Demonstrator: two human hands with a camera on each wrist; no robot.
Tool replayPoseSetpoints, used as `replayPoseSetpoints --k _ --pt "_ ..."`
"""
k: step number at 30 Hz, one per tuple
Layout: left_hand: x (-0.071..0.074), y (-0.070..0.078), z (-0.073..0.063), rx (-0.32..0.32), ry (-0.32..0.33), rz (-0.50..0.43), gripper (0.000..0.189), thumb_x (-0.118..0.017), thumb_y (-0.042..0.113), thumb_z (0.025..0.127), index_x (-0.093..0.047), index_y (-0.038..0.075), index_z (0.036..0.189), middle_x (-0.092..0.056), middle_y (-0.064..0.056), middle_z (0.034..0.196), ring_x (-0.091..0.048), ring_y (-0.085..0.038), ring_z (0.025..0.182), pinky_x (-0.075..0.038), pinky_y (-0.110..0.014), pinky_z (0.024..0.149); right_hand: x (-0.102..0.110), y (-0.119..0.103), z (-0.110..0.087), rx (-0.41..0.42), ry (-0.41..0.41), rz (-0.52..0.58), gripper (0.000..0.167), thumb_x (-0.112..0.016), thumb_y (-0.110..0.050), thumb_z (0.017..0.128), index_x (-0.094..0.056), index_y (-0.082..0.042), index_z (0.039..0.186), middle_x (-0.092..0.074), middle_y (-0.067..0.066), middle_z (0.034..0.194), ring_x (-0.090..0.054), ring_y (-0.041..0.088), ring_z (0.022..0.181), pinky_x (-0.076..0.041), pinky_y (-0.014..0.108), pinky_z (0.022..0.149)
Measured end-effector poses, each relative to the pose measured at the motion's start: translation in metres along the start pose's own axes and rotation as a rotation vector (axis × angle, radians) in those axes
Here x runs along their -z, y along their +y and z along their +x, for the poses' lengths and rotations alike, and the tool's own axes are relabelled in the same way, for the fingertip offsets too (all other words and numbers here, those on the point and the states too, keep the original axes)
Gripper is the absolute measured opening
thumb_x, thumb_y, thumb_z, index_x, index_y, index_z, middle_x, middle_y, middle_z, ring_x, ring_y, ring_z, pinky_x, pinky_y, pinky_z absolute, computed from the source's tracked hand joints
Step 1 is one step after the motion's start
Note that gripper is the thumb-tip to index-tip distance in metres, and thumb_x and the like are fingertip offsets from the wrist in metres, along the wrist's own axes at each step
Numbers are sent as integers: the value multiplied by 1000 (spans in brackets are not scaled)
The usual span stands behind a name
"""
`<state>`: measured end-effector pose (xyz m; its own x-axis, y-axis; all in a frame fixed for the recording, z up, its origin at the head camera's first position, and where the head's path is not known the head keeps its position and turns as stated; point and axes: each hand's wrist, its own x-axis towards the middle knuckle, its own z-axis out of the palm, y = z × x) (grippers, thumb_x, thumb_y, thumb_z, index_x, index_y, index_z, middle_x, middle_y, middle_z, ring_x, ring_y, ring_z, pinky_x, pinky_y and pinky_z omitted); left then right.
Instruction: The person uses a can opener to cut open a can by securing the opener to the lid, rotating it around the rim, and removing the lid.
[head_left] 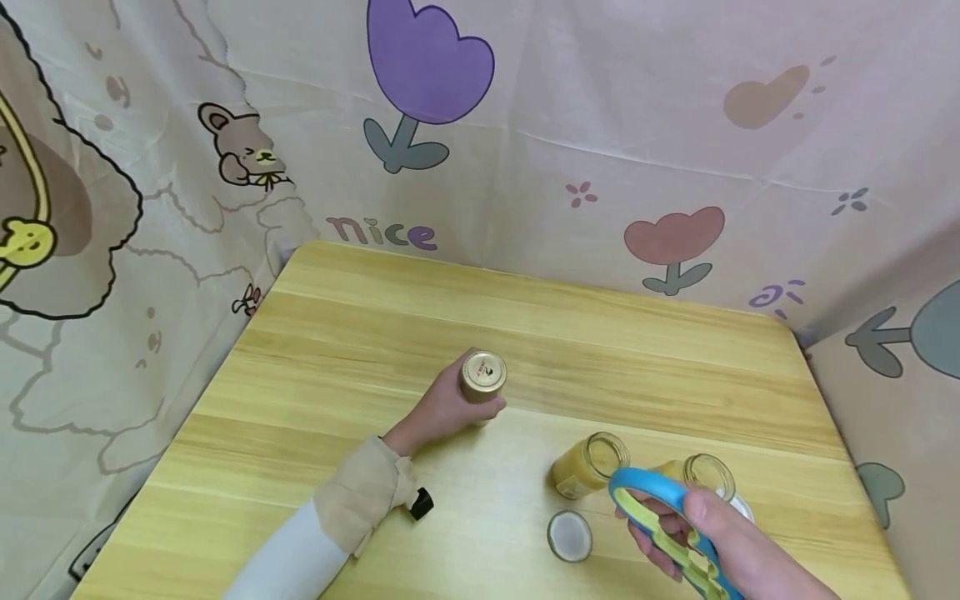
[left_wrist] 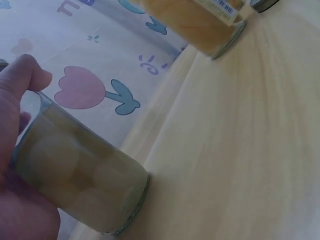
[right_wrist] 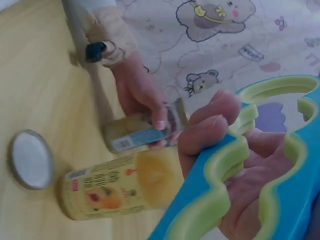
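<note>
My left hand (head_left: 442, 406) grips a lidded glass jar (head_left: 483, 372) near its top, around the gold lid. In the left wrist view the jar's glass body (left_wrist: 82, 165) shows pale round pieces in liquid, with its base close over the table. My right hand (head_left: 738, 533) holds a blue and green jar opener (head_left: 651, 482), its fingers curled round the blue frame. The green scalloped inner edges (right_wrist: 220, 200) face the right wrist camera. Just beyond the opener stands an open jar of yellow fruit (head_left: 576, 475) with a peach-picture label (right_wrist: 107, 195).
A second open jar (head_left: 708, 473) stands to the right, partly behind the right hand. One loose lid (head_left: 570, 536) lies inner side up in front of the jars; another pale lid (head_left: 741, 507) peeks out by the second jar. Printed curtains (head_left: 540, 167) border the wooden table (head_left: 360, 333).
</note>
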<state>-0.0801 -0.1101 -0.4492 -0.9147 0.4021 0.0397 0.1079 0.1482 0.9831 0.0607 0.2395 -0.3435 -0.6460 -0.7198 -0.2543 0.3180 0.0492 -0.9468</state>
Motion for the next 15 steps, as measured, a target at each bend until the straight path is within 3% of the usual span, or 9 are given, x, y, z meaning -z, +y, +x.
replayPoseSetpoints --k 2,4,6,8,11,15 --pt "-2 -1 -3 -8 -22 -11 50 -83 20 86 -58 24 129 -65 -2 123 -60 -19 115 -50 -39 102 -3 -1 6 136 25 -239 57 -19 -45 113 -55 -4 128 -55 10 90 -57 22 75 -42 25 59" --pt "-3 -1 -6 -16 -47 -19 49 -83 20 86 -58 23 128 -65 -3 122 -61 -18 113 -51 -37 101 -7 -4 9 242 113 -492 50 -21 -42 114 -57 -8 119 -56 5 85 -55 14 67 -40 25 54" --pt "-5 -2 -9 -21 -67 -25 48 -83 20 86 -58 23 127 -66 -3 120 -62 -17 112 -52 -36 100 -14 -8 12 310 249 -772 43 -24 -40 115 -60 -17 121 -56 -8 82 -52 3 67 -39 23 55" --pt "-5 -2 -13 -22 -84 -28 47 -83 19 86 -59 22 126 -67 -3 119 -62 -17 111 -51 -36 101 -23 -14 15 285 376 -968 40 -31 -47 113 -61 -25 126 -52 -19 80 -47 -4 68 -36 20 57" --pt "-5 -2 -17 -28 -110 -31 46 -83 19 86 -59 22 125 -67 -3 118 -62 -17 111 -50 -36 102 -36 -25 22 250 493 -1158 39 -42 -57 107 -60 -31 130 -46 -26 76 -42 -9 69 -32 17 59" --pt "-4 -3 -21 -64 -171 -22 46 -81 17 87 -58 19 127 -66 -5 120 -61 -17 111 -51 -35 101 -49 -37 33 274 565 -1267 46 -67 -60 94 -60 -28 125 -45 -24 78 -41 -11 67 -35 14 58"
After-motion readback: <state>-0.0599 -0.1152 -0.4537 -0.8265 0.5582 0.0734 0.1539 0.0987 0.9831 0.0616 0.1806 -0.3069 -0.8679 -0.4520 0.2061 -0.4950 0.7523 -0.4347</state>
